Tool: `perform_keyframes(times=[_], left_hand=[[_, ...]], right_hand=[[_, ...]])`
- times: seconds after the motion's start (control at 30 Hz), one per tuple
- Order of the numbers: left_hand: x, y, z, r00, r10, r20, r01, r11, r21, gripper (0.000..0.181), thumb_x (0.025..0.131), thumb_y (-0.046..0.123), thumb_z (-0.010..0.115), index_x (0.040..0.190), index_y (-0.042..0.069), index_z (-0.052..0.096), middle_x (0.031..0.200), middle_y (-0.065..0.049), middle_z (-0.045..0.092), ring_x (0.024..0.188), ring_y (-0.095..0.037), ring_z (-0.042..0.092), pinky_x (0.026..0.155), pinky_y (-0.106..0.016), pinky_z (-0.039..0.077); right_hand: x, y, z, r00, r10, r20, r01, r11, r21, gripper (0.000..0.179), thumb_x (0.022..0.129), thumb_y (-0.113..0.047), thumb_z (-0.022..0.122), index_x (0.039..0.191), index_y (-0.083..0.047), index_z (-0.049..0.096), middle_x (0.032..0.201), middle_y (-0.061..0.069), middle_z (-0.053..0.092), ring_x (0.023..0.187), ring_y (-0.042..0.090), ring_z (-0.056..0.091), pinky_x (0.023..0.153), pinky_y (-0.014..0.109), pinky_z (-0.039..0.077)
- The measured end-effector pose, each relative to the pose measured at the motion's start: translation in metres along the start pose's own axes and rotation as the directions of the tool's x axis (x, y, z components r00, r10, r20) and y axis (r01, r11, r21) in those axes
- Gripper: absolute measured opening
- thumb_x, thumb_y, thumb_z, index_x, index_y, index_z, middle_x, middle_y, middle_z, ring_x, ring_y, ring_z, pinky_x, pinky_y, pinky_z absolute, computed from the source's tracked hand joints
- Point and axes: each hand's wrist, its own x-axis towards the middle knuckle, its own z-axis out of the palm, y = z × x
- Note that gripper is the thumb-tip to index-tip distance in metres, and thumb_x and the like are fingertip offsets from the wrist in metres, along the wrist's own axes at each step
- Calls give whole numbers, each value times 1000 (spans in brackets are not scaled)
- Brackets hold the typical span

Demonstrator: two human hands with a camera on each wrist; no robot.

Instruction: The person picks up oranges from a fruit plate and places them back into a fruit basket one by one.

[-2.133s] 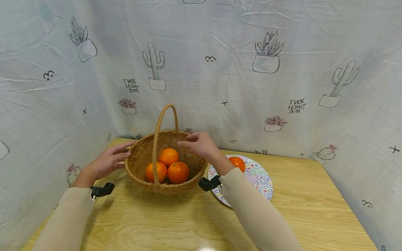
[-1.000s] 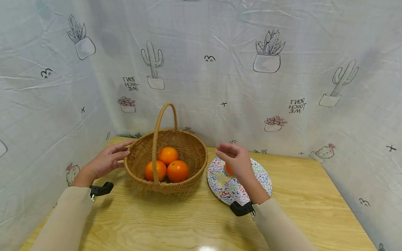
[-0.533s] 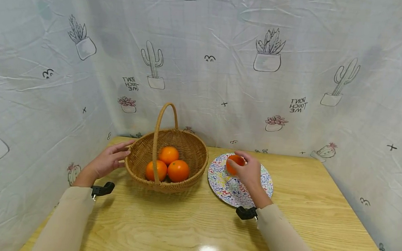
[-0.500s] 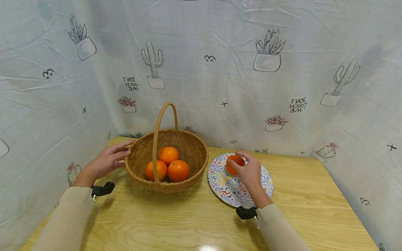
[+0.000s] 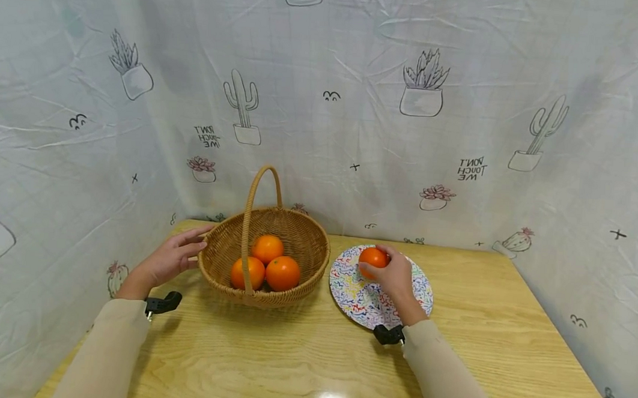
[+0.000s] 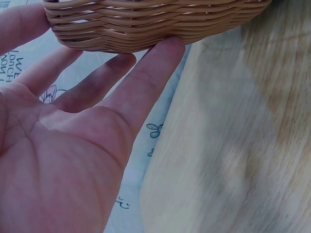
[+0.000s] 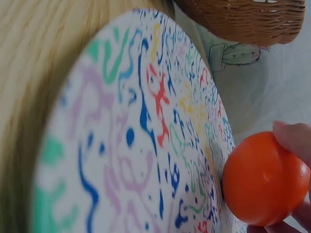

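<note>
My right hand [image 5: 393, 274] holds an orange [image 5: 373, 261] at the far-left part of a round patterned plate [image 5: 367, 304]. In the right wrist view the thumb lies on one side of the orange [image 7: 265, 179] and fingertips show at the opposite side; it sits at the plate's surface [image 7: 131, 145]. The left hand [image 5: 168, 259] touches the left side of a wicker basket [image 5: 311, 240] with extended fingers. Up close in the left wrist view, its fingertips rest against the woven wall [image 6: 146, 24]. Inside the basket lie three more oranges [image 5: 283, 273], beneath the tall handle [image 5: 249, 219].
A wooden table [image 5: 267, 358] carries both basket and plate, which stand side by side with a narrow gap. Behind and at the sides hangs a pale curtain [image 5: 355, 129] printed with cacti.
The right hand has moved from above the basket rightward to the plate, where its thumb and fingers have come round the orange. The left hand stays at the basket.
</note>
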Motion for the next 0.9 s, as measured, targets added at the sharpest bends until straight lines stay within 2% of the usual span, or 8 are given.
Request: perform_keyframes(times=[0.33,0.8,0.9], left_hand=[[2,-1,0,1000,-15,6,15,1000,17,63,111,25,46,166,11,18,164,-25,21,122,0,61,95,-26,58],[2,-5,0,1000,2,7,-2,1000,17,64,111,26,48,165,8,19,159,-22,30,123,-3,62,94,-28,59],[2,-6,0,1000,11,9,-11,1000,24,64,111,26,48,165,8,18,160,-23,28,123,-3,61,94,-28,59]], right_hand=[[1,4,-3,1000,19,2,-19,1000,23,69,86,-32,85,146,-13,57,145,17,56,126,40,58,104,56,53],[0,6,-1,1000,12,-11,-12,1000,23,71,84,-30,87,146,-12,57,145,16,57,126,39,58,105,55,53],[-1,6,-1,1000,15,-17,-14,1000,28,70,84,-29,87,146,-11,58,145,17,57,126,39,58,106,55,52]])
